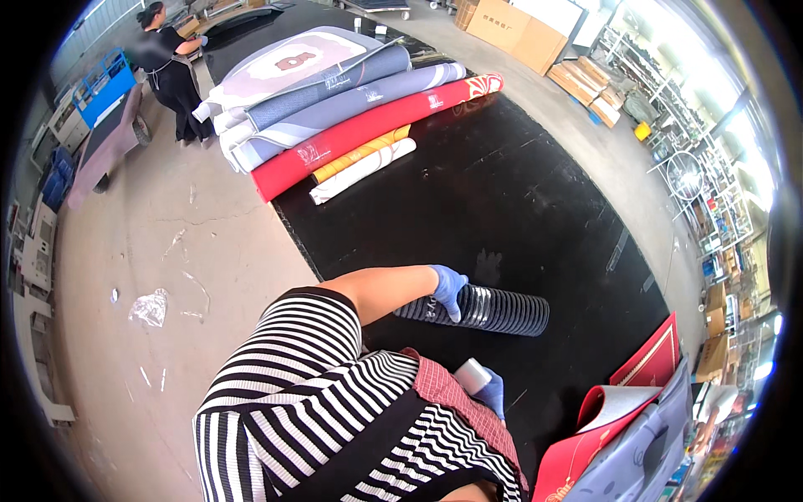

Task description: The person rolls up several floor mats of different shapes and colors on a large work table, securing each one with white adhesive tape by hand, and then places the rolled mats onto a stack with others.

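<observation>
My left hand (450,293), in a blue glove, is closed over the left part of a dark ribbed roll (510,312) lying on the black table. Pale lettering shows on the roll near my fingers. Close to my body, my right hand (492,393), also gloved in blue, is around a small white block-like thing (473,376). Its exact kind is unclear, and part of that hand is hidden behind it and my apron.
Rolled mats, among them a red roll (360,138), lie stacked across the black table (502,192) further off. Red and grey mats (619,427) lie at the near right. A person (171,71) stands at the far left beside a cart (109,146). Plastic scraps (150,308) litter the floor.
</observation>
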Demonstrator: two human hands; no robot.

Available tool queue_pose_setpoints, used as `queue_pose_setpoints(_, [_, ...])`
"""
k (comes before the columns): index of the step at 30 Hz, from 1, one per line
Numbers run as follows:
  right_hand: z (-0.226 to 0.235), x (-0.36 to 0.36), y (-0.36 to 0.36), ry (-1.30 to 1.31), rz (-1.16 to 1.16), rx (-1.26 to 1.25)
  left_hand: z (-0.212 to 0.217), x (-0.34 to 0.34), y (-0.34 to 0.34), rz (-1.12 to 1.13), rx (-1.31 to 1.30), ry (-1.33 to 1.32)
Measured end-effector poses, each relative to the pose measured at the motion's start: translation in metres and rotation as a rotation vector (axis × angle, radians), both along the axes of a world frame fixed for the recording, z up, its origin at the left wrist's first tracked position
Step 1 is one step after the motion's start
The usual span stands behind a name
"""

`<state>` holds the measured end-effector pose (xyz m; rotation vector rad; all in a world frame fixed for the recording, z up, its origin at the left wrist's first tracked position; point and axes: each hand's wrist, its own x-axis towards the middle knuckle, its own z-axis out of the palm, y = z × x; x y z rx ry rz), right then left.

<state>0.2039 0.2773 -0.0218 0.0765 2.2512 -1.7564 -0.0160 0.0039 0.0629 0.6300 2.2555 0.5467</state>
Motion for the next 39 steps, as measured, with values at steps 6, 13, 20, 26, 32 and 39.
queue_pose_setpoints(6, [-0.027,0.053,0.062,-0.265,-0.449,-0.295,-0.022,0.062,-0.066,0.376,0.341,-0.124])
queue_pose_setpoints(13, [-0.061,0.074,0.101,-0.156,-0.606,-0.191,0.068,0.009,-0.198,0.669,0.261,0.244])
queue_pose_setpoints(20, [-0.055,0.048,0.077,-0.154,-0.643,0.386,0.053,-0.092,-0.328,0.586,-0.49,0.8])
queue_pose_setpoints(26, [-0.058,0.043,0.042,-0.268,-0.588,0.779,0.028,-0.139,-0.383,0.476,-0.158,0.662])
queue_pose_setpoints(32, [-0.057,0.031,0.008,-0.361,-0.525,0.964,0.074,-0.238,-0.508,1.202,-0.417,0.956])
queue_pose_setpoints(39, [-0.053,0.033,-0.007,-0.43,-0.5,1.053,0.052,-0.312,-0.565,0.81,-0.146,0.728])
